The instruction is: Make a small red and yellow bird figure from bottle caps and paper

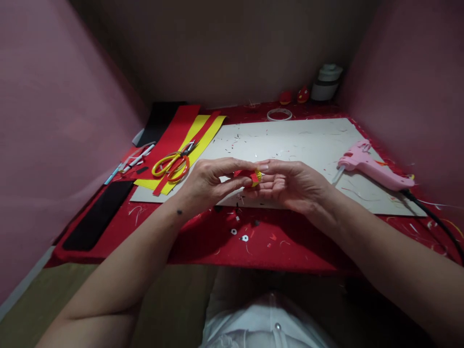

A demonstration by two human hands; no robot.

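Remotely, I record left hand [208, 180] and right hand [286, 184] — both clamped on a small, ridged red-and-yellow paper piece [247, 174] — over a white rectangular board [290, 140]

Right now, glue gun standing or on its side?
On its side. The glue gun lies along the white board, its handle reaching past the right edge.

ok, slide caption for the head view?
Left hand and right hand hold a red-yellow piece over a white board, scissors to the left, glue gun to the right.
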